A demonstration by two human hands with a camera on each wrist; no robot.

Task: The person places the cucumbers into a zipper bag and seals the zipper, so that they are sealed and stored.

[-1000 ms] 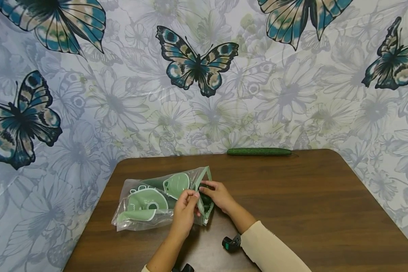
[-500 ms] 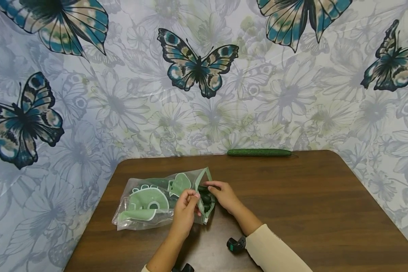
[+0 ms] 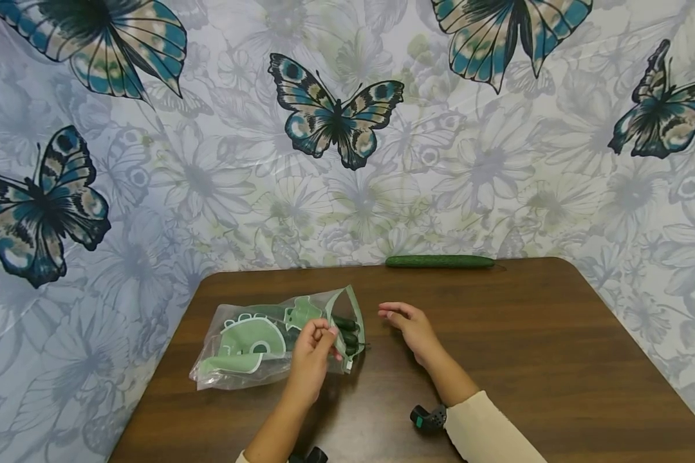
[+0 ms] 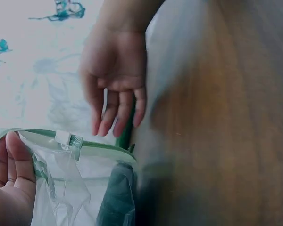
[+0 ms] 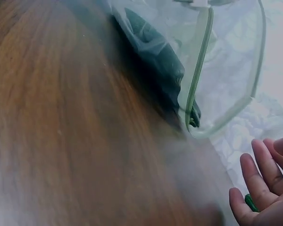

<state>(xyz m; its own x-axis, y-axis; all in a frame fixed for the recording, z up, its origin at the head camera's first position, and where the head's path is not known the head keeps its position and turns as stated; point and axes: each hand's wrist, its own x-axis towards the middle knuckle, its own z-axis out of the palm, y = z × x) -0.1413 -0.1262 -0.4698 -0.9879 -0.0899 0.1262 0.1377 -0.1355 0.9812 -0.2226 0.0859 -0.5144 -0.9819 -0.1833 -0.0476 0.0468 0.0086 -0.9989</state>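
A clear zip bag [image 3: 249,341] with pale green dinosaur-like prints lies on the left of the table, its mouth held apart toward the right. Dark green cucumbers [image 3: 347,341] show inside that mouth; how many is unclear. My left hand [image 3: 311,354] pinches the green-edged rim, also visible in the left wrist view near the white zip slider [image 4: 63,137]. Just right of the mouth, apart from the bag, my right hand [image 3: 414,328] hovers with loosely bent fingers. It holds nothing. Another cucumber [image 3: 440,261] lies along the table's far edge, behind the right hand.
The brown wooden table [image 3: 527,360] has rounded far corners and meets a butterfly-patterned cloth backdrop [image 3: 336,212]. A black wrist camera [image 3: 428,418] sits at the right cuff, and another [image 3: 309,456] shows by the left forearm.
My right hand has drawn back rightward from the bag's mouth, with nothing in it. The cucumbers in the mouth now show more plainly. My left hand keeps its pinch on the rim.
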